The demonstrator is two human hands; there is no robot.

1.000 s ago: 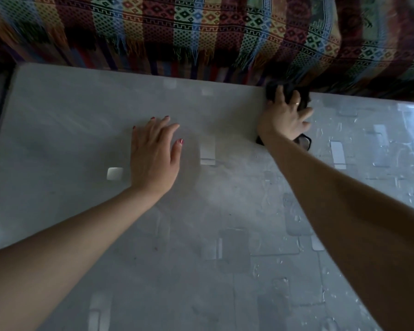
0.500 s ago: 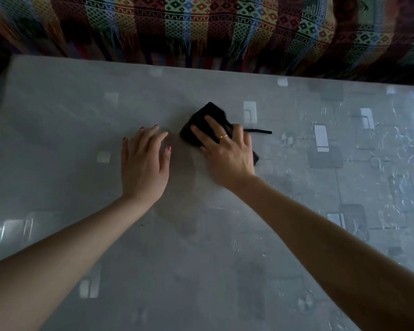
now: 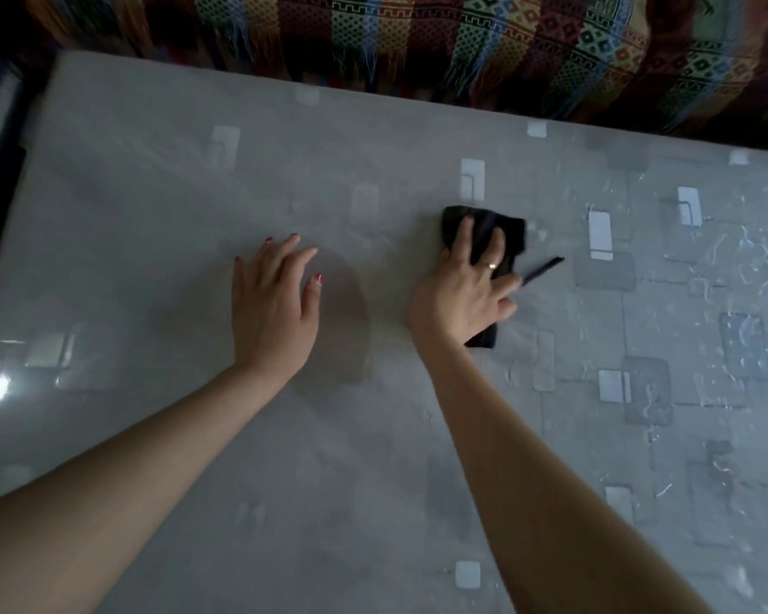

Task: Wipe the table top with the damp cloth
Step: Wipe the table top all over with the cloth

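A dark damp cloth (image 3: 508,232) lies flat on the grey table top (image 3: 160,206), a little right of centre. My right hand (image 3: 462,294) presses down on the cloth with spread fingers, covering its middle; a thin dark strand of it sticks out to the right. My left hand (image 3: 273,303) rests palm down on the bare table, fingers apart, holding nothing, about a hand's width left of the cloth. Wet streaks and droplets show on the right part of the table.
A colourful patterned fringed blanket (image 3: 417,37) hangs along the table's far edge. The table's left edge (image 3: 32,139) borders a dark gap. The table cover has a pattern of pale squares.
My right hand slid the cloth from the far edge toward me and to the left, then back a little to the right. My left hand stayed planted on the table.
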